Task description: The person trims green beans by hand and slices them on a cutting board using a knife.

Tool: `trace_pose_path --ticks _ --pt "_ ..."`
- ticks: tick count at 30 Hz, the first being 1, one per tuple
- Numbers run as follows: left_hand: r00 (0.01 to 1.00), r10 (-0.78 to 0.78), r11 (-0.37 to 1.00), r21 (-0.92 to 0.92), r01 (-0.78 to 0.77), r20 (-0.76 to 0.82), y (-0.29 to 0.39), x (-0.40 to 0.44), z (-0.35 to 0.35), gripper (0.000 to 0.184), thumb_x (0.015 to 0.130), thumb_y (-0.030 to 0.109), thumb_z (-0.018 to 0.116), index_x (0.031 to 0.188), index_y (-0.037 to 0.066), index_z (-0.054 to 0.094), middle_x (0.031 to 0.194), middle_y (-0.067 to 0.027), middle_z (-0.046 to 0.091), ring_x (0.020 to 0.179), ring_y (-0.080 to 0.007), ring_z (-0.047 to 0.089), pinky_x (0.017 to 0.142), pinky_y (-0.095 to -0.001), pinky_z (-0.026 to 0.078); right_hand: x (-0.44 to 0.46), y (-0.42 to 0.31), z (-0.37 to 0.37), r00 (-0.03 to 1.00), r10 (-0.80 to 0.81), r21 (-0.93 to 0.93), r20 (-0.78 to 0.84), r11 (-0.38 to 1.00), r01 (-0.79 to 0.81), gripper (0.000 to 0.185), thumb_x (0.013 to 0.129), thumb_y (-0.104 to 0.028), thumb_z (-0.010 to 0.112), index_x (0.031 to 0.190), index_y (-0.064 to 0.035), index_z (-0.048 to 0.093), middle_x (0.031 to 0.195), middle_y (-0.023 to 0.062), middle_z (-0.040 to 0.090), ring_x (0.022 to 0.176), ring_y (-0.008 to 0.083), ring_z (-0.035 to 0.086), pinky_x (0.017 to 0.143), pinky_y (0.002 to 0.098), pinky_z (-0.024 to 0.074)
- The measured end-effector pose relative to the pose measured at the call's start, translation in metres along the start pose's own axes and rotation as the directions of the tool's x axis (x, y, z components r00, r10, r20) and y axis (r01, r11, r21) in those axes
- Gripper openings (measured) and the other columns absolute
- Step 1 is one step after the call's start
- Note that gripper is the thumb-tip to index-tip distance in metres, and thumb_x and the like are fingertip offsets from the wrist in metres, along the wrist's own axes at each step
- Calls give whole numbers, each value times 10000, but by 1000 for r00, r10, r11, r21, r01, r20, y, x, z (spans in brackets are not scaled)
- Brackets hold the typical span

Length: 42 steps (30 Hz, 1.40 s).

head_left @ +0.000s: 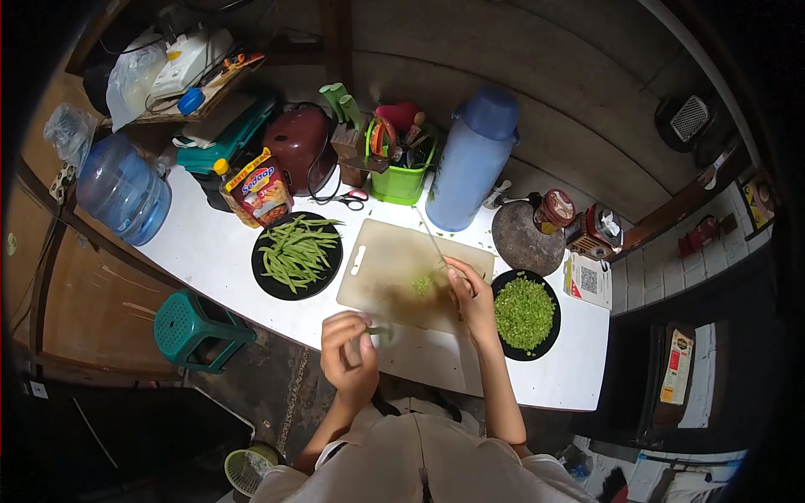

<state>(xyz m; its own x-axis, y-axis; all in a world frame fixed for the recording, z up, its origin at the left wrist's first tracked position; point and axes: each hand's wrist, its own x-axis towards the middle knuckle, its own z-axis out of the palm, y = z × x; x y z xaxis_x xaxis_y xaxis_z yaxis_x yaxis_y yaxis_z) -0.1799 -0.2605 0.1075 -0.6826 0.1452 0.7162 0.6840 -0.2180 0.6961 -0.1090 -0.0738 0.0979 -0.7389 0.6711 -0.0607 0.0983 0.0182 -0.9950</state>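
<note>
My left hand (348, 354) is raised just past the near left corner of the cutting board (381, 251), its fingers closed on a short bunch of green beans (380, 332) that looks blurred. In my right hand (471, 300) is a knife (433, 237), its thin blade pointing away from me over the board. A small heap of chopped green beans (422, 286) lies on the board. Whole green beans (295, 256) fill a black plate (265, 283) on the left. To the right, a second black plate (542, 348) carries a large mound of finely chopped beans (524, 313).
Along the back stand a blue flask (474, 159), a green basket of utensils (402, 180), scissors (348, 199) and an oil pouch (258, 193). A stone mortar (528, 239) sits behind the right plate. A green stool (201, 331) stands left of the white table (210, 243).
</note>
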Motion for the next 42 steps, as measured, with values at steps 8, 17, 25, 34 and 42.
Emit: trace_pose_path --ticks 8,17,25,34,42 --pt "705 -665 650 -274 709 247 -41 22 11 200 929 30 511 1114 -40 537 948 -97 568 742 -126 540 631 -250 429 7 -1 -18 972 156 37 -174 988 -152 332 939 -309 553 1196 -104 600 572 -75 392 487 6 345 422 184 245" --pt "405 -741 284 -297 912 536 -70 32 19 248 894 11 564 1133 -56 554 924 -97 609 815 -169 585 762 -277 476 46 47 -65 746 -171 -553 -643 778 -298 220 803 -316 641 885 -125 713 599 80 598 534 225 561 532 357 427" --pt "337 -689 189 -290 938 641 -92 36 9 255 878 -6 573 1118 -90 581 886 -90 610 788 -152 571 739 -267 463 53 41 -62 603 -258 -574 -755 705 -416 305 787 -402 661 871 -111 705 629 117 629 593 296 621 559 384 461" --pt "270 -672 98 -279 955 689 -87 61 9 236 886 24 585 1097 -79 573 914 -144 624 875 -219 625 837 -335 508 1 -4 5 777 -196 -422 -598 901 -98 361 930 -272 529 1253 -115 493 624 69 532 569 162 498 568 307 404" --pt "493 -500 345 -359 867 711 -75 81 14 145 859 -40 592 1003 -42 611 992 -128 651 953 -206 633 890 -304 489 -42 -57 72 892 -154 -189 -425 979 79 413 870 -153 630 1251 -83 487 612 11 564 580 61 469 583 206 376"
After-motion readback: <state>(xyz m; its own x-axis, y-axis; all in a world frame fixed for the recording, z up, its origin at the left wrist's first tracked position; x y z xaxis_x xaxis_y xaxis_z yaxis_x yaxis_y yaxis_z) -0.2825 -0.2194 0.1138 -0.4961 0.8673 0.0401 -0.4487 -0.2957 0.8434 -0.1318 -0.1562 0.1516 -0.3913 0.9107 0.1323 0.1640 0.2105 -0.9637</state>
